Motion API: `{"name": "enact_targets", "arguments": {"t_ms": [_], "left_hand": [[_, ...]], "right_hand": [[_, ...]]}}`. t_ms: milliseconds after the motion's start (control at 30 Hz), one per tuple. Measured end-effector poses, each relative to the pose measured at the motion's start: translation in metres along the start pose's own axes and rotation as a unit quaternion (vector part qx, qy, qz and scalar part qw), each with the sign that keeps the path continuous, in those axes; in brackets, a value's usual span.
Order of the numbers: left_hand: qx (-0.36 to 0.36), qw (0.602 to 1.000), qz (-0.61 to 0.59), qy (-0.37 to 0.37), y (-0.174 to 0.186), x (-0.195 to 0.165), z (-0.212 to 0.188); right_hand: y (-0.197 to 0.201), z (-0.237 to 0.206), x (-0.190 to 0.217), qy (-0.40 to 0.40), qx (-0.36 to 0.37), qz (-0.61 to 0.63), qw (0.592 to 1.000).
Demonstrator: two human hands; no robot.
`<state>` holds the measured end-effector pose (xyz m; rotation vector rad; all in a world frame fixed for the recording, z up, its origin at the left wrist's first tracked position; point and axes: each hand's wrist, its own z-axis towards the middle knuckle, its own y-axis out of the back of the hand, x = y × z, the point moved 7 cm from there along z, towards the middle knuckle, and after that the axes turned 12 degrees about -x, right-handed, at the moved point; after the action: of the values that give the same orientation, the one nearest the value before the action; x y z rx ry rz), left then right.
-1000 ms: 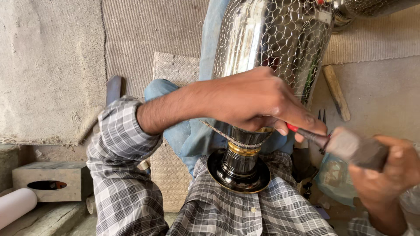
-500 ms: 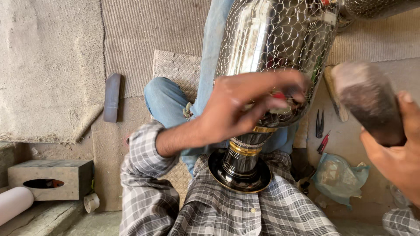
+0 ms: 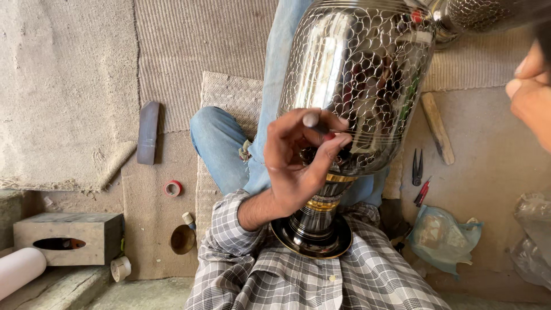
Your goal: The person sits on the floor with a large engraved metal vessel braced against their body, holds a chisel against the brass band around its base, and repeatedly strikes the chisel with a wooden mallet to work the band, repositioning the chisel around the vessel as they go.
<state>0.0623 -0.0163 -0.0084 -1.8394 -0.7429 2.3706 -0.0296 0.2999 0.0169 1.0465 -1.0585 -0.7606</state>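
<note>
Pinching a thin punch (image 3: 313, 121) in closed left-hand fingers (image 3: 321, 150) vs. vase (image 3: 367, 69); right hand (image 3: 531, 95) unclear.

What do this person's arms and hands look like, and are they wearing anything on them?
Both hands are bare: no gloves, and no rings or watch that I can see. The left hand comes out of a grey and white checked shirt sleeve, its cuff pushed back from the wrist. Only part of the right hand shows at the picture's edge, so its sleeve is out of view.
</note>
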Motion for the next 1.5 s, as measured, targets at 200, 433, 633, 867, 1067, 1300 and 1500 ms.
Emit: {"name": "enact_targets", "arguments": {"t_ms": [200, 433, 633, 867, 1067, 1300, 1500], "left_hand": [[0.038, 0.995, 0.081, -0.054, -0.002, -0.005, 0.003], [0.18, 0.981, 0.058, -0.037, -0.013, -0.014, 0.02], [0.226, 0.969, 0.081, -0.061, -0.015, -0.005, 0.023], [0.302, 0.933, 0.13, -0.143, -0.024, 0.006, 0.025], [0.404, 0.895, 0.106, -0.156, -0.041, 0.009, 0.029], [0.521, 0.835, 0.099, -0.146, -0.061, 0.012, 0.032], [0.558, 0.811, 0.05, -0.169, -0.068, 0.002, 0.037]], "right_hand": [[-0.015, -0.003, 0.018, 0.025, 0.015, 0.003, 1.0], [0.001, -0.022, -0.014, -0.024, 0.02, 0.007, 0.999], [-0.014, -0.008, 0.013, -0.002, 0.028, 0.015, 0.999], [0.0, -0.049, -0.001, -0.058, 0.039, 0.041, 0.997], [0.008, -0.158, -0.046, -0.092, 0.05, 0.022, 0.994], [0.021, -0.187, 0.012, 0.168, -0.02, 0.011, 0.986], [0.015, -0.177, 0.049, -0.022, -0.095, -0.042, 0.994]]}}
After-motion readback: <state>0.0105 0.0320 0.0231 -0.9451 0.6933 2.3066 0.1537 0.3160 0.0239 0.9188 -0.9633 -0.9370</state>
